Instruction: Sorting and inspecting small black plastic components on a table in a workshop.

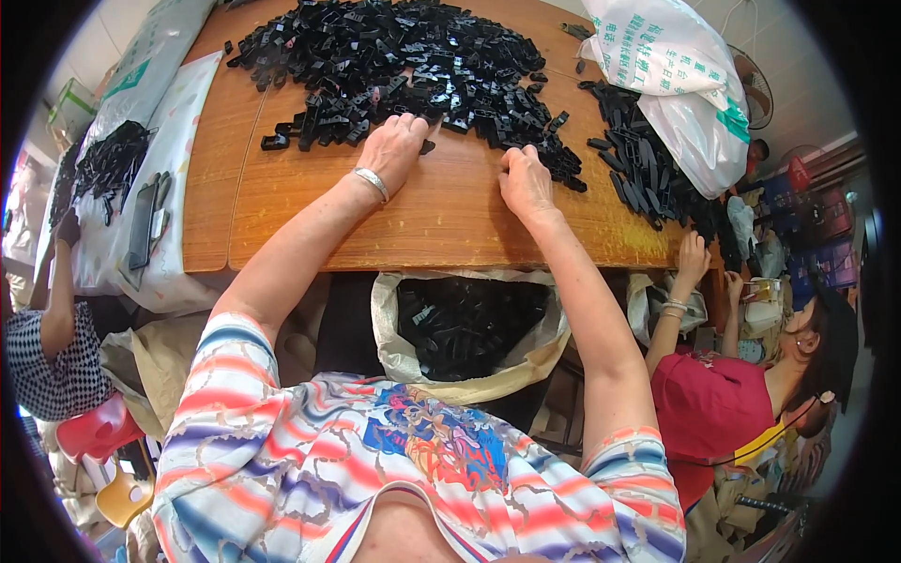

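Observation:
A broad pile of small black plastic pieces (pixel 375 56), clip-like in shape, covers the far half of the brown wooden table (pixel 357 220). My left hand (pixel 394 150), with a silver bracelet at the wrist, is at the pile's near edge. Its fingers are closed, and a small black plastic piece (pixel 427 147) sticks out beside the fingertips. To the right, my right hand (pixel 527 183) is just above the tabletop near the pile's right end. The fingers there are curled together, and whatever they may hold is hidden.
Below the table edge hangs an open pale sack (pixel 469 383) with black pieces inside. At right are a heap of longer black parts (pixel 638 159), a white printed bag (pixel 671 103) and a co-worker in red (pixel 713 403). Another person's checked sleeve (pixel 52 357) shows at left.

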A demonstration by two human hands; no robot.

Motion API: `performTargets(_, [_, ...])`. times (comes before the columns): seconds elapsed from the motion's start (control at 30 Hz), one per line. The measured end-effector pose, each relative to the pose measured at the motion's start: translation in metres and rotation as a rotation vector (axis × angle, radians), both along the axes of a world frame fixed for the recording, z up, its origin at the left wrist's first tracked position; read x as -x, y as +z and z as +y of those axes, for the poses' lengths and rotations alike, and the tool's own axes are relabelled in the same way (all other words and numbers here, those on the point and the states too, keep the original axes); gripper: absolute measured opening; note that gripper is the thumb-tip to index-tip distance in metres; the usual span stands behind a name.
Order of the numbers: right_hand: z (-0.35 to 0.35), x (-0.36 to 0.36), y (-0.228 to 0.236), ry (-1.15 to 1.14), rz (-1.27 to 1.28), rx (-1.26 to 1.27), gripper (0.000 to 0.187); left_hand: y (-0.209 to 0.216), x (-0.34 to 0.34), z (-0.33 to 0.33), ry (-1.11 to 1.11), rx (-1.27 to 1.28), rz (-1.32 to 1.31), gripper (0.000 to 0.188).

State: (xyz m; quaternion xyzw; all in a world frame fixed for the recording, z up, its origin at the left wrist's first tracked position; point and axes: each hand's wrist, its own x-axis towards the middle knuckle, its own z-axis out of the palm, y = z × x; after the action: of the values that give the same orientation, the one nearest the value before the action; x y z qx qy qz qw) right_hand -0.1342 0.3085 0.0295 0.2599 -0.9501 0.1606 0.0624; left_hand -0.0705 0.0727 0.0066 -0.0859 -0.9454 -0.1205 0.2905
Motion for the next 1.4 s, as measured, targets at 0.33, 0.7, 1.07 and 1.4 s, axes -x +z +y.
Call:
performTargets(0.33, [0.009,-0.018,-0.001,-0.005,-0.039,0.042,0.03,0.01,-0.019,0.016,-0.135,-0.201,0.146,0.02])
performTargets(0.7, [0.01,-0.023,-0.001,0.014,-0.037,0.036,0.029,0.0,-0.03,0.024,-0.196,-0.019,-0.121,0.02])
performTargets(1.07, [0.014,-0.039,-0.014,0.091,-0.046,0.189,0.021,0.025,-0.039,0.038,-0.294,0.026,-0.272,0.033])
performTargets(1.4, [0.016,-0.07,-0.02,0.057,-0.066,0.332,0.02,-0.013,-0.049,0.033,-0.177,-0.333,-0.176,0.031])
